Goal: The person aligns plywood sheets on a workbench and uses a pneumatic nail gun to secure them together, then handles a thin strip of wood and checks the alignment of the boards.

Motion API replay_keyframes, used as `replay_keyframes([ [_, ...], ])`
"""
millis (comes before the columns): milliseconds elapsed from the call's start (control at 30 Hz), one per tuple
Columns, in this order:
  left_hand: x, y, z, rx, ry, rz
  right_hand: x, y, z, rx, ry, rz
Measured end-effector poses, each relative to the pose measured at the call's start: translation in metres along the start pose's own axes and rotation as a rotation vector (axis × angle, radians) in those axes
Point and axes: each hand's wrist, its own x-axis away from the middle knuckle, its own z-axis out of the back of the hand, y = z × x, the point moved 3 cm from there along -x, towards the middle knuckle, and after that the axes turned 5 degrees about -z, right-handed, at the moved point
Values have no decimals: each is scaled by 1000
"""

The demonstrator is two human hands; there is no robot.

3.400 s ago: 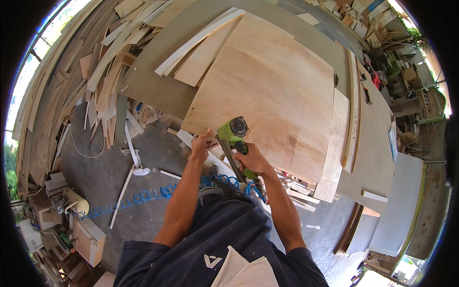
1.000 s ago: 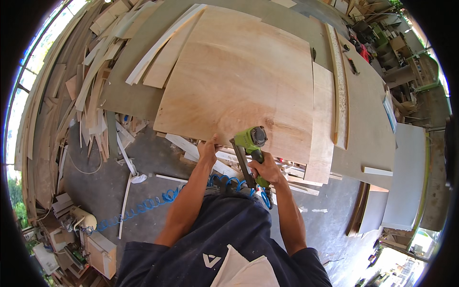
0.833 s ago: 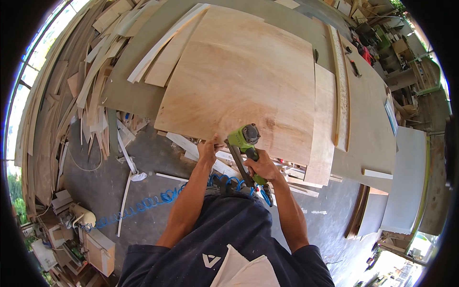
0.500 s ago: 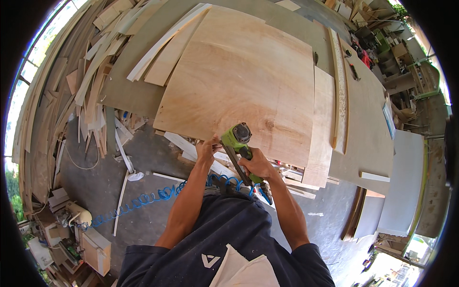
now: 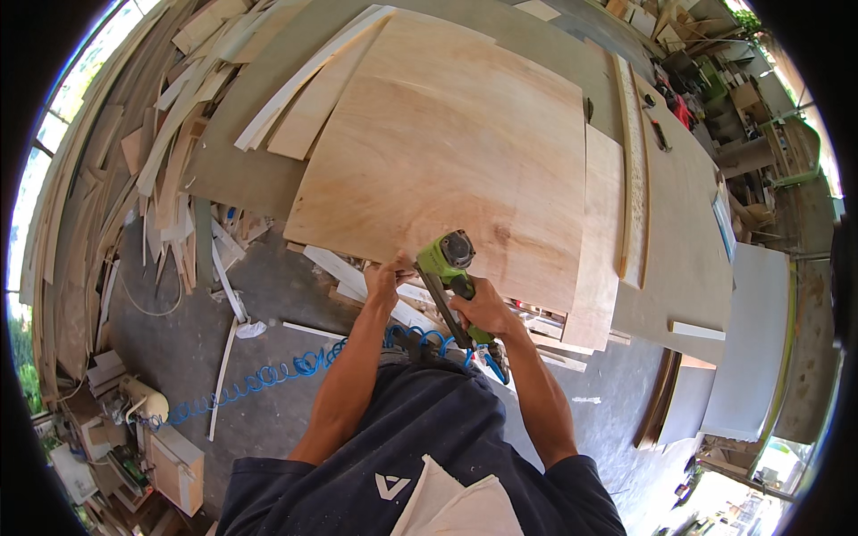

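Observation:
My right hand (image 5: 485,308) is wrapped round the handle of a green and black air nail gun (image 5: 445,255). The gun's head rests over the near edge of a large plywood sheet (image 5: 447,152), its long magazine slanting back toward my waist. Just left of the gun, my left hand (image 5: 382,281) grips that same near edge, fingertips partly hidden against the wood. A coiled blue air hose (image 5: 268,375) runs from near the gun across to the lower left.
Beneath the plywood lies a wide grey-brown board (image 5: 679,232). Narrow strips (image 5: 313,80) lie left of the sheet, and a long batten (image 5: 633,179) on its right. Scrap timber (image 5: 170,161) is heaped far left. A beige air compressor (image 5: 143,399) stands lower left.
The nail gun and my right hand have shifted very slightly right along the plywood's near edge. My left hand keeps nearly the same place.

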Motion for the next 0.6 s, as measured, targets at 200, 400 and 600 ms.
replay_keyframes([
  [200, -1, 0, 2, 9, 17, -3, 2, -4, -1, 11, 17, 20],
  [400, 5, 4, -3, -22, 3, 7, 4, -5, 7, -30, 55, 25],
  [600, 2, 0, 0, -28, -20, -14, -4, -2, 6, -50, 27, 15],
])
